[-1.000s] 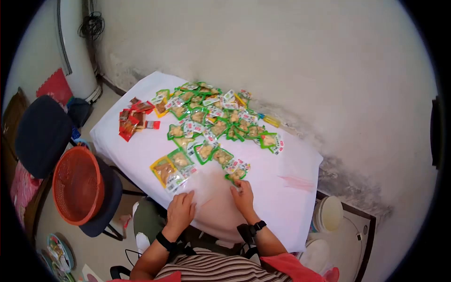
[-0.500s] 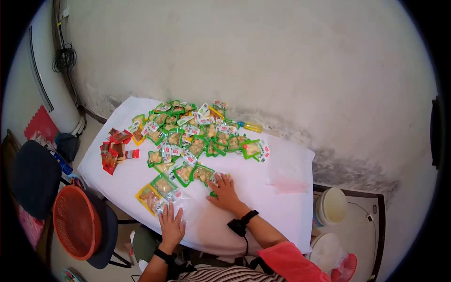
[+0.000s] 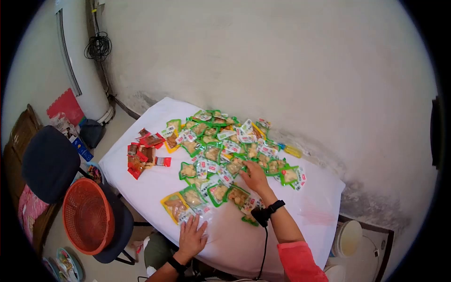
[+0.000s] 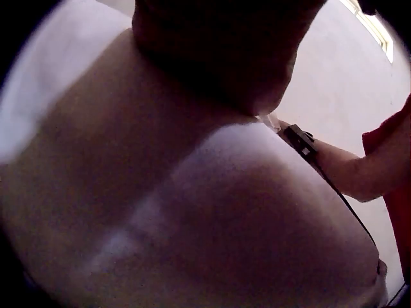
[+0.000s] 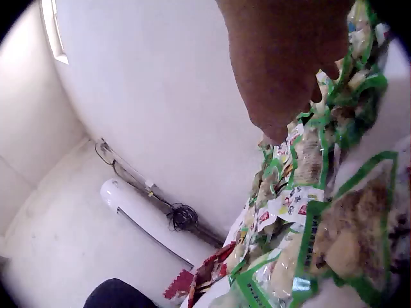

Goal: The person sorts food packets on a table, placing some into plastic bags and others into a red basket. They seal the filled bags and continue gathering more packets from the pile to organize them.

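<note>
In the head view my left hand (image 3: 192, 238) lies with fingers spread on the near edge of the table, fingertips at the clear plastic (image 3: 203, 218) beside a yellow-edged packet (image 3: 174, 207) and a green-edged packet (image 3: 191, 195). My right hand (image 3: 256, 178) reaches over the near side of a heap of green-edged food packets (image 3: 212, 153). Its thumb and fingers stand apart, with the tips at one packet (image 3: 235, 165). In the right wrist view the hand overlaps the heap and hides part of it. Another packet (image 3: 237, 195) lies between the hands.
Red packets (image 3: 143, 154) lie left of the heap on the white-covered table (image 3: 136, 192). A yellow bottle (image 3: 292, 150) stands out along the wall side. An orange basket (image 3: 89, 216) rests on a chair at the left; a white bucket (image 3: 348, 238) is on the floor at the right.
My right hand has moved from the packets near the table's front edge, forward and right to the heap. The left hand's fingers have straightened and spread beside the clear plastic.
</note>
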{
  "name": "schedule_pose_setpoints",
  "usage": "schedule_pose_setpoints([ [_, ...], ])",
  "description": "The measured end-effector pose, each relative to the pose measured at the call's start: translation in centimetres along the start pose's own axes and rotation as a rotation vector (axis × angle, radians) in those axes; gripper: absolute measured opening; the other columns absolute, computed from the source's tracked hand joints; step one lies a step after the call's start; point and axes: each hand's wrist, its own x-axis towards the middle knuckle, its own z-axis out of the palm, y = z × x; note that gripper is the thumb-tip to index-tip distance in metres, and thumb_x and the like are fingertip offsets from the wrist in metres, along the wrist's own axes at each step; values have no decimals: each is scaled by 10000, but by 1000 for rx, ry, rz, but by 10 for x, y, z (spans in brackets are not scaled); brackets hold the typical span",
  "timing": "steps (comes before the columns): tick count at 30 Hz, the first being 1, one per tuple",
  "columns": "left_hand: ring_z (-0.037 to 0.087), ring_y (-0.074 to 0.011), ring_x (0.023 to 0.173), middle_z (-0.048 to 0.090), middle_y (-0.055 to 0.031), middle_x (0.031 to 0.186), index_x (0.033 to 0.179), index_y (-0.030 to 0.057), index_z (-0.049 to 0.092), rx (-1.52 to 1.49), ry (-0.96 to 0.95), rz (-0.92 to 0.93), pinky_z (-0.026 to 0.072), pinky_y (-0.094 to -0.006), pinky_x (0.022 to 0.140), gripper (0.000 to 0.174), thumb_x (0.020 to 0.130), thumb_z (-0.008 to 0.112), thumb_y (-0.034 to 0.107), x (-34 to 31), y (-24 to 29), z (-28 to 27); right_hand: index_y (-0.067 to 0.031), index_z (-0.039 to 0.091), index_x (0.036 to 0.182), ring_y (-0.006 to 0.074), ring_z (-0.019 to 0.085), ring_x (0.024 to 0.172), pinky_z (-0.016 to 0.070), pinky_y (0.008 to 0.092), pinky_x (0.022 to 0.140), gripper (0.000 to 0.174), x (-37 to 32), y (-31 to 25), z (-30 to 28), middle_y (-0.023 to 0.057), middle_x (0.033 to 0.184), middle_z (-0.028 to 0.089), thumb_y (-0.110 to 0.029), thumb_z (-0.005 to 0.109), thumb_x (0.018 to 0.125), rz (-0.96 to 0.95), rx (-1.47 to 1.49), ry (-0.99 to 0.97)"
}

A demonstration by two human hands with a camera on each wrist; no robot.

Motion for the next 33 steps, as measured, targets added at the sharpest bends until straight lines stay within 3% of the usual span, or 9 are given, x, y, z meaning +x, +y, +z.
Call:
schedule_pose_setpoints([
  [7,311,-392,1301,380,-211,1384,1230,127,555,-33,-40,-24,258,-587,989,517,735,631,254,-2,-4,5,-18,451,1282,405,436,1183,355,484,988,617,75,22,24,237,1278,474,-344,644,795,50,-170,71],
  [10,305,-399,1303,380,-207,1384,1224,143,563,-25,-78,-42,247,-595,991,535,710,642,267,-2,-5,7,-1,393,1321,408,401,1220,341,510,994,770,113,48,21,258,1302,445,-422,674,740,153,-333,286],
  [12,302,-398,1304,377,-198,1390,1219,156,569,13,-88,-33,262,-591,977,563,677,659,281,-5,-10,13,32,383,1305,392,439,1200,352,488,990,841,129,63,-1,263,1270,476,-447,706,694,572,-120,233],
  [15,341,-363,1293,411,-166,1377,1216,179,573,41,-22,3,285,-571,969,570,665,666,291,-12,-19,32,55,400,1271,381,491,1155,372,474,971,864,136,89,-12,271,1219,514,-488,708,674,666,30,496],
  [19,308,-434,1277,310,-180,1433,1286,102,475,0,-119,-26,293,-642,942,503,821,544,282,-8,-8,17,44,407,1260,365,532,1109,392,458,946,866,158,149,10,264,1176,545,-523,696,672,653,288,355],
  [23,341,-397,1275,371,-162,1406,1283,112,495,-64,-23,-31,294,-603,957,524,793,575,279,-12,-11,22,-3,480,1221,357,531,1104,409,451,920,768,171,128,17,231,1175,555,-536,671,703,644,23,108],
  [25,393,-321,1267,454,-126,1353,1213,198,578,-31,-27,-21,310,-546,959,578,653,674,304,-7,-11,17,-29,504,1213,346,532,1094,409,451,919,701,174,121,36,198,1194,544,-514,656,730,432,-240,151],
  [30,425,-302,1240,473,-100,1339,1214,202,577,-14,22,14,344,-537,924,566,667,671,312,-3,-9,10,-69,504,1222,333,537,1069,429,427,895,644,169,108,42,181,1197,522,-489,641,755,289,26,71],
  [33,340,-369,1278,406,-158,1375,1209,161,565,-86,-106,-43,265,-584,973,570,661,674,271,-2,-5,9,-102,510,1221,334,545,1054,440,414,879,603,152,85,35,187,1179,521,-485,627,770,178,1,-13],
])
